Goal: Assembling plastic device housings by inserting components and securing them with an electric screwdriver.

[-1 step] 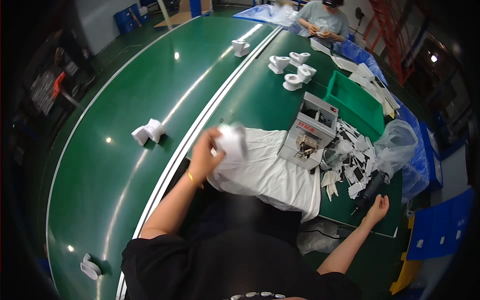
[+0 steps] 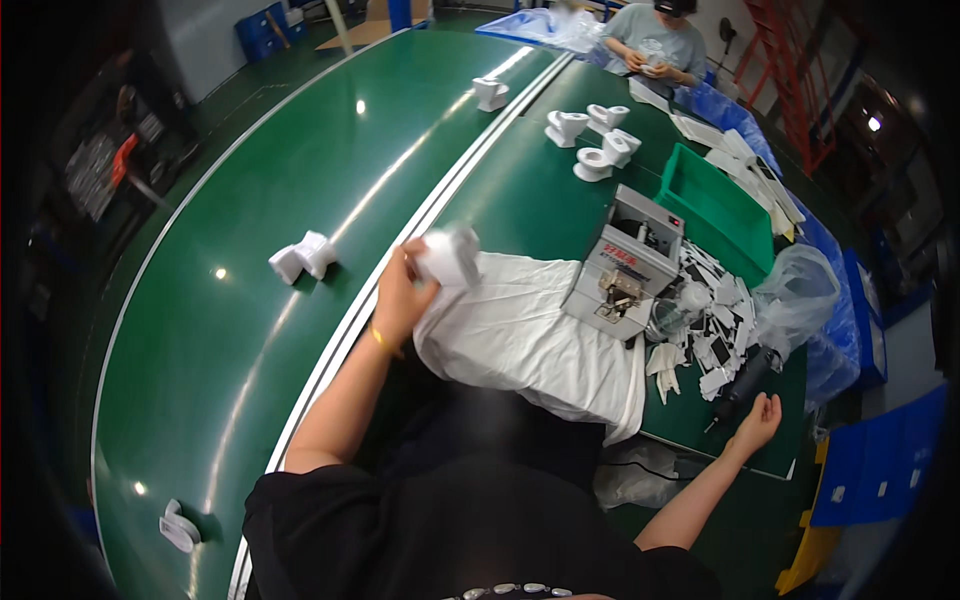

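Note:
A small white toy toilet [image 2: 452, 259], slightly blurred, is gripped by my left hand [image 2: 402, 290] above the left end of a white cloth [image 2: 530, 335]. The fingers and thumb close around its near side. At the right edge of the bench lies a black electric screwdriver [image 2: 741, 392], its bit towards me. My right hand [image 2: 762, 420] is just beside it, palm up and fingers loosely bent, with nothing seen in them. A grey machine [image 2: 620, 270] for feeding screws stands past the cloth's right side.
More white toy toilets [image 2: 593, 164] stand on the far bench, and others [image 2: 304, 257] lie on the green belt [image 2: 240, 330] at left. Beyond the machine are a green bin [image 2: 720, 215] and a heap of black-and-white pieces [image 2: 715, 325]. A co-worker [image 2: 655, 45] sits at the far end.
My left hand has carried the toy toilet a little farther away and to the left. The right hand stays by the screwdriver. The whole view has shifted slightly.

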Demonstrator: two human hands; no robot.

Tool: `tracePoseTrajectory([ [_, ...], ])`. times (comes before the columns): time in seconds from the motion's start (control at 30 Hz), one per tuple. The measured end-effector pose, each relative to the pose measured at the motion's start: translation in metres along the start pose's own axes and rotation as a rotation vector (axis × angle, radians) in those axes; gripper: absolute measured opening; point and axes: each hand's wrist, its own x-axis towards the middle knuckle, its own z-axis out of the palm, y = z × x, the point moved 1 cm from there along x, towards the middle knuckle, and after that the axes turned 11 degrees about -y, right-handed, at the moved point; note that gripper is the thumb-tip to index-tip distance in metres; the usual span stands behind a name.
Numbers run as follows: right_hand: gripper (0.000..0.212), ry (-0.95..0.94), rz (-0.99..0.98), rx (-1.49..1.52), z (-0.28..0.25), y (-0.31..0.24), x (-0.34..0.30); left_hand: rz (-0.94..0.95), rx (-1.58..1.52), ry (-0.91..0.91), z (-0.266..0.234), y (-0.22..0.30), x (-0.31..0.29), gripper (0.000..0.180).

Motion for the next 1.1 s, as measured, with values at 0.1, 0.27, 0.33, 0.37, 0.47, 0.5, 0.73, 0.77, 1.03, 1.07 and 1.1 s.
tracePoseTrajectory([
  [0.1, 0.039, -0.054, -0.060, 0.062, 0.017, -0.031, -0.013, -0.160, 0.195, 0.319, -0.036, -0.060, 0.043, 0.043],
  [0.27, 0.031, -0.195, -0.109, 0.110, 0.046, -0.075, -0.035, -0.376, 0.364, 0.396, -0.058, -0.124, 0.062, 0.044],
  [0.33, 0.029, -0.266, -0.088, 0.128, 0.051, -0.083, -0.042, -0.356, 0.370, 0.403, -0.058, -0.126, 0.064, 0.044],
  [0.37, 0.027, -0.315, -0.069, 0.138, 0.052, -0.088, -0.046, -0.348, 0.380, 0.381, -0.055, -0.125, 0.063, 0.044],
  [0.47, 0.024, -0.341, -0.074, 0.148, 0.054, -0.099, -0.055, -0.288, 0.294, 0.358, -0.044, -0.094, 0.042, 0.048],
  [0.5, 0.023, -0.359, -0.069, 0.140, 0.056, -0.103, -0.058, -0.287, 0.335, 0.366, -0.044, -0.084, 0.032, 0.053],
  [0.73, 0.020, -0.387, -0.094, 0.186, 0.067, -0.125, -0.071, -0.208, 1.053, 0.326, -0.104, -0.012, 0.005, 0.080],
  [0.77, 0.020, -0.416, -0.103, 0.211, 0.072, -0.128, -0.074, -0.215, 1.063, 0.329, -0.111, -0.014, 0.003, 0.080],
  [1.03, 0.019, -0.514, -0.112, 0.272, 0.092, -0.142, -0.100, -0.228, 0.920, 0.262, -0.137, -0.083, 0.006, 0.053],
  [1.07, 0.019, -0.543, -0.118, 0.285, 0.091, -0.142, -0.103, -0.181, 0.867, 0.343, -0.138, -0.076, 0.004, 0.053],
  [1.1, 0.019, -0.540, -0.114, 0.289, 0.090, -0.143, -0.105, -0.135, 0.812, 0.422, -0.138, -0.069, 0.001, 0.052],
])
